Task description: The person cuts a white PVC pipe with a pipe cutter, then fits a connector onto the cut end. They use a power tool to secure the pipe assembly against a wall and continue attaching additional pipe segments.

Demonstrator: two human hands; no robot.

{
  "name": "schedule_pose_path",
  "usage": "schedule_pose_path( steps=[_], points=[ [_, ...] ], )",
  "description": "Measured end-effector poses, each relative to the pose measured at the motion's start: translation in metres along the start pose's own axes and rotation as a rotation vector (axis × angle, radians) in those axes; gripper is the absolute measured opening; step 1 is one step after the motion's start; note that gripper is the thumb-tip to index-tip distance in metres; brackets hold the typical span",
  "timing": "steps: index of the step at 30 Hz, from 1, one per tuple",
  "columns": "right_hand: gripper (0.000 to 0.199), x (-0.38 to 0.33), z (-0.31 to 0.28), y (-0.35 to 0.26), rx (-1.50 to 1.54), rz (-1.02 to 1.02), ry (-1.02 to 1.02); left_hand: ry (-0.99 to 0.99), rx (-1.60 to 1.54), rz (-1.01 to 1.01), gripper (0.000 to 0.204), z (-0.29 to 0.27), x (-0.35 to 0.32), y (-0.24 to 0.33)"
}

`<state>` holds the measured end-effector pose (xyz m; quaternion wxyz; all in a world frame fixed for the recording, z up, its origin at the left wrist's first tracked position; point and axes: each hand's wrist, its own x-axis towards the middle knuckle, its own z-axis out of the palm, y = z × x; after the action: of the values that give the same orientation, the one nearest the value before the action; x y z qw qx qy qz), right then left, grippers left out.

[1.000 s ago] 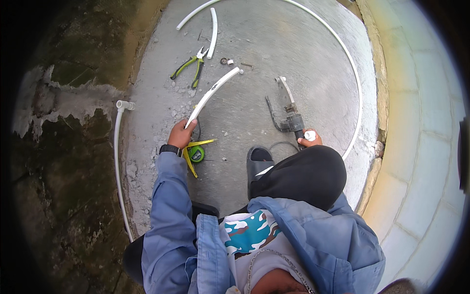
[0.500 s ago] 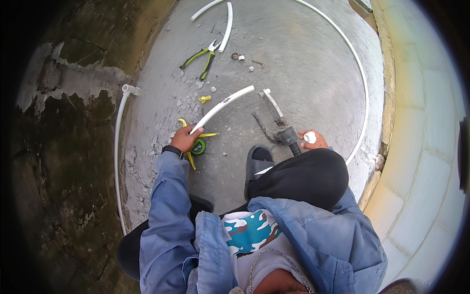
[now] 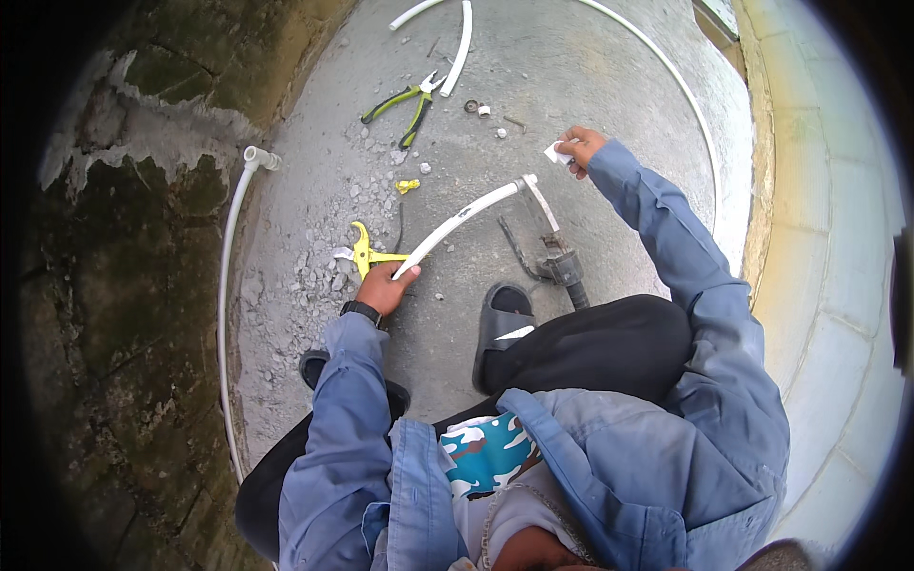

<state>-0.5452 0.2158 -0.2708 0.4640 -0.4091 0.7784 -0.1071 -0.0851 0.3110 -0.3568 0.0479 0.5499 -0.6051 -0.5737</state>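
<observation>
My left hand (image 3: 383, 287) is closed around the near end of a short, slightly curved white plastic pipe (image 3: 465, 215) with dark marks on it. The pipe's far end meets the tip of a dark tool that looks like a pipe-welding iron (image 3: 562, 264), with a long flat heating plate and a wire-like stand leg. Out to the right of that tip, my right hand (image 3: 579, 150) pinches a small white pipe fitting (image 3: 554, 152), partly hidden by the fingers. Just beyond my left hand, a yellow pipe cutter (image 3: 364, 250) lies on the concrete.
Green-and-black pliers (image 3: 416, 107) lie open farther off, beside a loose white pipe piece (image 3: 459, 57). A crumpled yellow scrap (image 3: 407, 186) and rubble (image 3: 319, 257) lie to the left. White pipe (image 3: 228, 285) with an elbow runs along the left wall. More pipe (image 3: 700, 119) curves at the right.
My right hand has moved forward with the white fitting, from beside my knee to beyond the tool's tip. The pipe in my left hand has shifted right, its far end now at the tool.
</observation>
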Motion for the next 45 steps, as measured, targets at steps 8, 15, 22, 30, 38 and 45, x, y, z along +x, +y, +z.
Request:
schedule_pose_path(
  steps=[8, 15, 22, 30, 38, 45],
  points=[
    [0.045, -0.001, 0.038, 0.034, 0.139, 0.116, -0.074, 0.040, -0.062, -0.052, 0.044, 0.011, -0.007, -0.002],
    [0.048, -0.013, 0.040, 0.044, 0.394, 0.187, -0.022, 0.038, 0.009, 0.017, 0.047, 0.005, -0.009, 0.012],
    [0.057, -0.016, 0.045, 0.031, 0.368, 0.203, -0.005, 0.017, -0.008, -0.030, 0.048, 0.010, -0.007, 0.011],
    [0.057, -0.014, 0.043, 0.028, 0.231, 0.126, -0.067, 0.026, 0.048, 0.003, 0.048, 0.003, -0.004, 0.010],
    [0.051, 0.005, 0.038, 0.055, 0.250, -0.064, -0.150, -0.094, -0.210, -0.093, 0.038, 0.002, 0.000, 0.011],
    [0.049, 0.009, 0.035, 0.063, 0.396, -0.071, -0.230, -0.145, -0.257, -0.118, 0.038, 0.001, 0.004, 0.015]
  ],
)
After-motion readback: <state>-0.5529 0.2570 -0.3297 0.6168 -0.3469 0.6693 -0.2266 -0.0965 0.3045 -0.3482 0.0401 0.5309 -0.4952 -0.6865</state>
